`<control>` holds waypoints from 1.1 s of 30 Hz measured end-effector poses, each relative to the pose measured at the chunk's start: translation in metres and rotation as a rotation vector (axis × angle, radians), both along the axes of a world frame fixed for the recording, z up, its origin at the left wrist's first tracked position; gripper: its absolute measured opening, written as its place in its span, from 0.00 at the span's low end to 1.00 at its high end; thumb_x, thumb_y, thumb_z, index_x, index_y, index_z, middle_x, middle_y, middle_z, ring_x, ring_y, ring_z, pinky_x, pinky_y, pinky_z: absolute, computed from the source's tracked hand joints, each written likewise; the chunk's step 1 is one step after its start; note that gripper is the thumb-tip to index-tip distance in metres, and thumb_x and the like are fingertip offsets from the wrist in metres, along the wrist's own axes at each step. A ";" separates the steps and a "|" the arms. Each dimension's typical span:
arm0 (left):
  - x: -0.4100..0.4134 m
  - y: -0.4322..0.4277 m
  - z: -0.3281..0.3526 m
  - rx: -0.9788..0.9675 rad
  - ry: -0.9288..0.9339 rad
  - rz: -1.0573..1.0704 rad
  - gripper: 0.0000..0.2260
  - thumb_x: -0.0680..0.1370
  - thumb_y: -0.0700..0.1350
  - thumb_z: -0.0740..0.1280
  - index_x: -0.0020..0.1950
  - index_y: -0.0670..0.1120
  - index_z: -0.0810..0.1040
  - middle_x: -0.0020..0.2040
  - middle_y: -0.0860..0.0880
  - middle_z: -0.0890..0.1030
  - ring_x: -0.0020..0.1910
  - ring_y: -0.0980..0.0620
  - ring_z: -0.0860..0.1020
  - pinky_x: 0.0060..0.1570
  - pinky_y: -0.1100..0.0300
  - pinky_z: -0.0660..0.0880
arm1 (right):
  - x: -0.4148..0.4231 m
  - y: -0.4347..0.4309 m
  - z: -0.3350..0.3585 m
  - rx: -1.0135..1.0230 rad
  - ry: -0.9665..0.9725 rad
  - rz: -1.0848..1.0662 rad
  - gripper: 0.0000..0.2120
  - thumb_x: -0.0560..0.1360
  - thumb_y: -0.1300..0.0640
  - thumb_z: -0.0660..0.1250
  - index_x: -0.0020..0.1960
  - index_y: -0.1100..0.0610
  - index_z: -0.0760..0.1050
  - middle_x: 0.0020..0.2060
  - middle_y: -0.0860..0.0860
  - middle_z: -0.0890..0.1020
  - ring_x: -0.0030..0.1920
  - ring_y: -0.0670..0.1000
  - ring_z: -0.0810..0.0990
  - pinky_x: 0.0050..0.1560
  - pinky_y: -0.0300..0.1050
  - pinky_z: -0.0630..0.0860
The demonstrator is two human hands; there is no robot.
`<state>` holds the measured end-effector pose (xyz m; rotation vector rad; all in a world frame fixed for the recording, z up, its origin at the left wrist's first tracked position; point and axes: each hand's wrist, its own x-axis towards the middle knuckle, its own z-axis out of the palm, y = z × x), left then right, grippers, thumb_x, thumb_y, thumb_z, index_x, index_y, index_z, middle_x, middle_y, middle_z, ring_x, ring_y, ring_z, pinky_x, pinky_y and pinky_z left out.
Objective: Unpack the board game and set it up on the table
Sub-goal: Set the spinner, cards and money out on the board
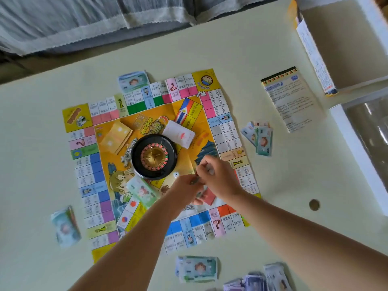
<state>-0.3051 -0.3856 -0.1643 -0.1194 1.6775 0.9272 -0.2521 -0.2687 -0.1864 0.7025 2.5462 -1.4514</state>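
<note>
Two bare hands are meeting over the near-right part of the paper game board (92,181), which is lying unfolded and flat in the middle of the pale counter (210,45). The left hand (184,189) is reaching in from the near side, its grip pinching a small dark piece (194,180) that is too blurred to name. The right hand (221,177) is reaching in from the near right with its fingers curling toward the same spot. I cannot tell whether its grip is clamping anything. A reddish card (209,197) is lying on the board just under both hands.

A black roulette wheel (154,156) is sitting at the board's centre, with a white die (176,174) lying just beside its near rim. A yellow card deck (115,136) is resting far-left of the wheel and a white card deck (180,134) far-right of it, both at a slant. Some play money (142,191) is lying on the board near-left of the wheel.

More notes are lying around the board:
- a far money stack (133,80), overlapping the board's far edge
- a right money stack (259,138)
- a left money stack (65,225)
- a near money stack (198,268)
- purple notes (258,280), at the near edge of view

An instruction leaflet (291,99) is lying on the counter right of the board. Beyond it an open box (340,43) is sitting at the far right, and a white-rimmed tray (344,133) is lying along the right edge.
</note>
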 end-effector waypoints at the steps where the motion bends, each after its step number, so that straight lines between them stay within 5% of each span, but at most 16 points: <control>1: 0.003 -0.011 0.002 0.000 0.012 0.007 0.07 0.80 0.37 0.63 0.54 0.39 0.78 0.44 0.37 0.83 0.37 0.48 0.80 0.33 0.62 0.77 | 0.002 -0.010 0.000 -0.027 -0.009 0.009 0.10 0.77 0.53 0.63 0.38 0.55 0.72 0.31 0.46 0.76 0.32 0.45 0.75 0.33 0.39 0.71; 8: 0.018 -0.080 0.008 -0.081 0.095 0.152 0.03 0.78 0.43 0.66 0.45 0.45 0.78 0.35 0.45 0.81 0.29 0.52 0.74 0.30 0.62 0.68 | 0.019 -0.068 0.016 -0.229 -0.088 0.085 0.14 0.81 0.51 0.58 0.44 0.59 0.76 0.35 0.49 0.77 0.38 0.47 0.74 0.41 0.45 0.70; 12: 0.022 -0.123 0.004 -0.228 0.162 0.132 0.07 0.74 0.48 0.71 0.39 0.47 0.80 0.32 0.44 0.78 0.31 0.49 0.73 0.34 0.59 0.68 | 0.031 -0.091 0.009 -0.101 -0.061 0.246 0.06 0.78 0.59 0.64 0.47 0.59 0.79 0.41 0.47 0.76 0.45 0.46 0.75 0.47 0.42 0.71; 18: 0.018 -0.157 0.004 -0.273 0.287 0.119 0.07 0.76 0.44 0.68 0.48 0.42 0.83 0.38 0.41 0.81 0.28 0.51 0.69 0.29 0.62 0.66 | 0.036 -0.111 0.007 -0.186 -0.164 0.283 0.03 0.73 0.65 0.70 0.45 0.58 0.79 0.35 0.42 0.78 0.34 0.36 0.76 0.38 0.32 0.73; 22: 0.009 -0.161 -0.003 -0.216 0.311 0.287 0.03 0.75 0.40 0.69 0.44 0.43 0.81 0.33 0.46 0.78 0.30 0.49 0.70 0.32 0.58 0.69 | 0.020 -0.117 0.004 -0.292 -0.200 0.143 0.03 0.73 0.64 0.71 0.45 0.59 0.79 0.38 0.49 0.81 0.37 0.42 0.78 0.40 0.35 0.76; 25: -0.001 -0.159 -0.009 -0.177 0.294 0.489 0.06 0.75 0.39 0.70 0.50 0.41 0.79 0.36 0.45 0.79 0.33 0.49 0.74 0.40 0.52 0.76 | 0.003 -0.120 -0.001 -0.312 -0.208 0.054 0.04 0.73 0.65 0.71 0.44 0.57 0.79 0.38 0.51 0.82 0.38 0.46 0.79 0.43 0.37 0.78; 30: -0.009 -0.158 -0.025 -0.256 0.217 0.617 0.15 0.74 0.38 0.69 0.60 0.43 0.74 0.34 0.47 0.79 0.36 0.47 0.78 0.51 0.43 0.79 | -0.020 -0.124 -0.016 -0.178 -0.205 0.006 0.04 0.73 0.65 0.70 0.42 0.57 0.79 0.35 0.50 0.81 0.36 0.49 0.80 0.44 0.45 0.80; 33: -0.007 -0.153 -0.029 -0.247 0.152 0.606 0.09 0.75 0.39 0.67 0.55 0.42 0.77 0.35 0.45 0.79 0.37 0.46 0.78 0.52 0.42 0.79 | -0.024 -0.127 -0.025 -0.042 -0.166 0.006 0.02 0.72 0.63 0.71 0.44 0.59 0.81 0.34 0.48 0.81 0.34 0.44 0.79 0.38 0.37 0.77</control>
